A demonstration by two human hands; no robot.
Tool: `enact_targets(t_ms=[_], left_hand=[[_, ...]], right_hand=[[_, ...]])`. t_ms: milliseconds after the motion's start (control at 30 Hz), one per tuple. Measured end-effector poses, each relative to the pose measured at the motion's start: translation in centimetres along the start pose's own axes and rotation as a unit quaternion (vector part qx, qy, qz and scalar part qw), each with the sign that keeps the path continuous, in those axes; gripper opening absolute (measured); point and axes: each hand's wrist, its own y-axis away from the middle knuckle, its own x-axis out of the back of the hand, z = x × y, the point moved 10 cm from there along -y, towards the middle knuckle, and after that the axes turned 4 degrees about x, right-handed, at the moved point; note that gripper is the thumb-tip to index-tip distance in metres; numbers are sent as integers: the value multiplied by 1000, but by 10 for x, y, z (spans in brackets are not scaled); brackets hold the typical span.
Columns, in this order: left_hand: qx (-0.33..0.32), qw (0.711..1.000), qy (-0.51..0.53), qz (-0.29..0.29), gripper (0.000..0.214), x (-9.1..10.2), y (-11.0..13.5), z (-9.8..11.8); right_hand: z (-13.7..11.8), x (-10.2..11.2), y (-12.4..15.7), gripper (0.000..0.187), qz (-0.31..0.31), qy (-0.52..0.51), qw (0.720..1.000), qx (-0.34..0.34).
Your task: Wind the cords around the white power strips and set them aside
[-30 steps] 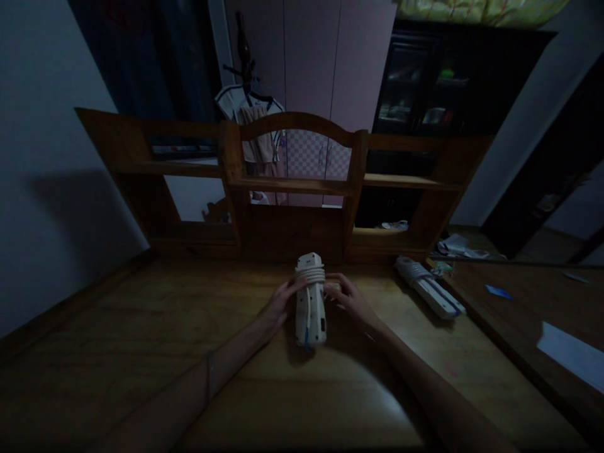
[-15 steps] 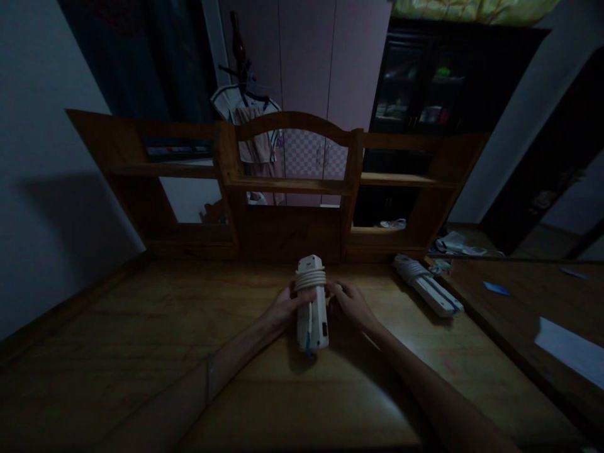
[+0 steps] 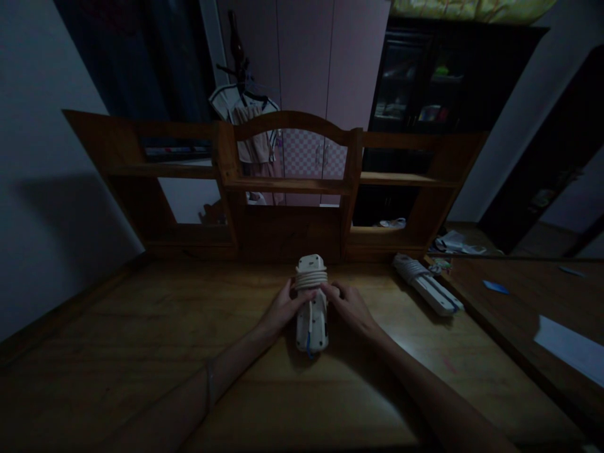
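A white power strip (image 3: 312, 327) is in front of me above the wooden desk, its long side pointing away from me. Its white cord (image 3: 311, 277) is wound in several coils round the far half, and one stretch runs down the face to a blue piece (image 3: 308, 343) at the near end. My left hand (image 3: 285, 308) grips the strip from the left, with the thumb across its face just below the coils. From the right, my right hand (image 3: 348, 304) closes on the strip, its thumb against the lower coils. The fingers underneath are hidden.
A second white power strip (image 3: 431, 289), also wrapped in its cord, lies at the desk's right. Along the back stands a wooden shelf unit (image 3: 292, 184). A lower surface on the right bears a white sheet (image 3: 569, 346) and a blue card (image 3: 495, 287). The room is dim.
My right thumb has moved left from beside the strip onto the edge of the coils. The strip has rolled slightly, showing less of its right side. My left hand keeps its grip.
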Motion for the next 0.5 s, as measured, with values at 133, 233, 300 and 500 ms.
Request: enact_targets(t_ms=[133,233,300,500], left_hand=[[-37,999,-36,1,65,-4,2,7],[-53,997,-54,-11,69,-11,5,10],[-43,996,-68,-23,70,-15,7,11],[-69,985,-134,-84,74,-28,15,23]], right_hand=[[-10,4,0,44,29,27,999,21],[-12,4,-1,46,40,-31,999,15],[-11,4,-3,52,33,-68,997,4],[-13,16,-7,52,28,-100,995,9]])
